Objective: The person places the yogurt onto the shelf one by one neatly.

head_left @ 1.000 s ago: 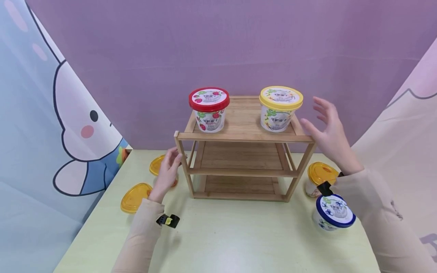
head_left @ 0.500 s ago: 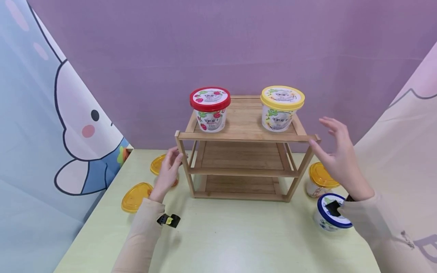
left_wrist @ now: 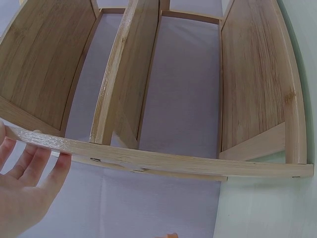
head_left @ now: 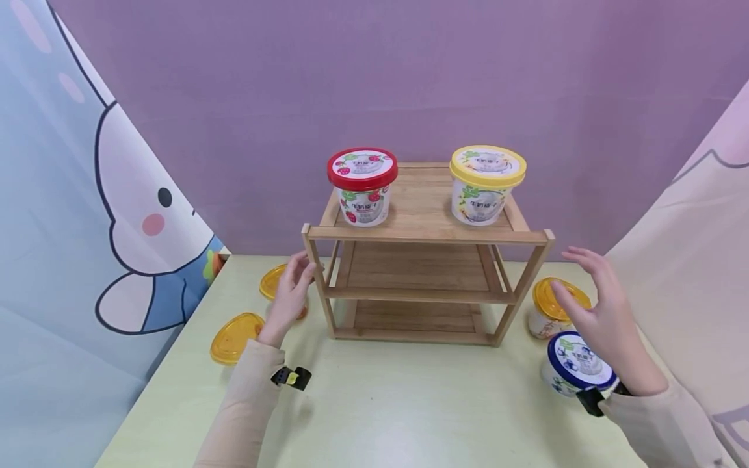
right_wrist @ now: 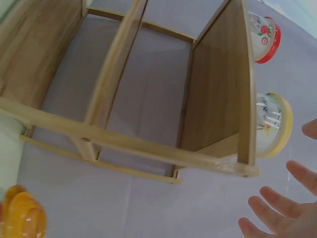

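A three-tier wooden rack (head_left: 433,237) stands on the table. On its top shelf sit a red-lidded tub (head_left: 363,188) at the left and a yellow-lidded tub (head_left: 487,185) at the right. My left hand (head_left: 288,296) is at the rack's left front post, its fingertips right at the wood in the left wrist view. My right hand (head_left: 605,318) is in the air off the rack's right side, fingers spread and nothing in them. Below it on the table is a blue-lidded tub (head_left: 576,357), partly covered by the wrist.
Behind the right hand stands an orange-lidded container (head_left: 556,299). Beside the left arm are two more orange-lidded containers, a nearer one (head_left: 234,338) and a farther one (head_left: 270,281) partly behind the hand. A purple cloth (head_left: 409,78) hangs at the back.
My right hand has moved down and to the right, away from the yellow-lidded tub and the rack's top right corner. The left hand has stayed at the left post.
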`<state>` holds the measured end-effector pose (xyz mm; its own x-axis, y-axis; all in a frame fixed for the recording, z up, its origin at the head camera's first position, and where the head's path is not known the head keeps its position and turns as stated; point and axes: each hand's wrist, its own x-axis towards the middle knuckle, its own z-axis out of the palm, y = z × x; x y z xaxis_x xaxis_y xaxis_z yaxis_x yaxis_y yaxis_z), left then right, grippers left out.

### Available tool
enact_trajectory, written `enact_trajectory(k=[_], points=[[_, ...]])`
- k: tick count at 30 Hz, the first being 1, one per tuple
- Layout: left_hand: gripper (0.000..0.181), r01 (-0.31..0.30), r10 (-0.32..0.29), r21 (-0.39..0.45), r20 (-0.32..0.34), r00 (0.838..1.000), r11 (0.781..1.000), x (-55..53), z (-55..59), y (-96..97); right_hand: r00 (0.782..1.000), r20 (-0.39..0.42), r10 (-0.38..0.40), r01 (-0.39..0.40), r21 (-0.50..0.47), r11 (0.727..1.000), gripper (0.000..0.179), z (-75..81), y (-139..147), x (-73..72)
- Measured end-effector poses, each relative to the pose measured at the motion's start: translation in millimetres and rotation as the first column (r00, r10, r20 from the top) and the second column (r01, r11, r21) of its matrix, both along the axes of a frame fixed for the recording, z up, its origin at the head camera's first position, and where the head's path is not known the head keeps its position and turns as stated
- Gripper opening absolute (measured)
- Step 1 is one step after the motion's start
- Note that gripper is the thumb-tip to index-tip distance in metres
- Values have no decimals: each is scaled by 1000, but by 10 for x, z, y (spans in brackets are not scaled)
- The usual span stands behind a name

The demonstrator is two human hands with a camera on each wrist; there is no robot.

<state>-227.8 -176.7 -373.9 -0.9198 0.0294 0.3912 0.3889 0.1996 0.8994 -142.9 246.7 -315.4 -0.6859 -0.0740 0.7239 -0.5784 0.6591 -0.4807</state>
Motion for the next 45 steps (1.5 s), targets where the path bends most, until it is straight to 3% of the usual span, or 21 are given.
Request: enact_trajectory(k=[7, 11, 15, 18, 23, 29, 36, 45], points=[[31, -23, 24, -15, 19, 1000, 1000, 9, 47, 6, 1000, -1, -28, 28, 16, 999, 35, -196, 100, 71], [30, -25, 26, -27, 16, 1000, 999, 99, 161, 55, 1000, -7, -30, 30, 28, 999, 32, -315, 167, 97], [30, -29, 29, -24, 28, 999, 999, 160, 231, 90, 997, 55, -52, 51, 17, 999, 32, -434, 237, 152], [30, -20, 20, -13, 34, 999, 1000, 152, 217, 81, 990, 120, -78, 76, 18, 997, 32, -519, 290, 201], [32, 0, 0, -2, 28, 1000, 1000, 62, 89, 17, 973, 201, -115, 106, 54, 993, 31, -643, 376, 258], [32, 6, -6, -1, 17, 1000, 1000, 5, -5, -15, 936, 314, -157, 131, 101, 986, 32, -824, 497, 297], [32, 12, -12, 21, 7, 1000, 1000, 16, 2, 4, 891, 411, -191, 161, 108, 981, 32, -1036, 611, 310], [31, 13, -13, 11, 22, 1000, 1000, 46, 59, 24, 883, 427, -197, 157, 128, 979, 38, -1265, 734, 301]])
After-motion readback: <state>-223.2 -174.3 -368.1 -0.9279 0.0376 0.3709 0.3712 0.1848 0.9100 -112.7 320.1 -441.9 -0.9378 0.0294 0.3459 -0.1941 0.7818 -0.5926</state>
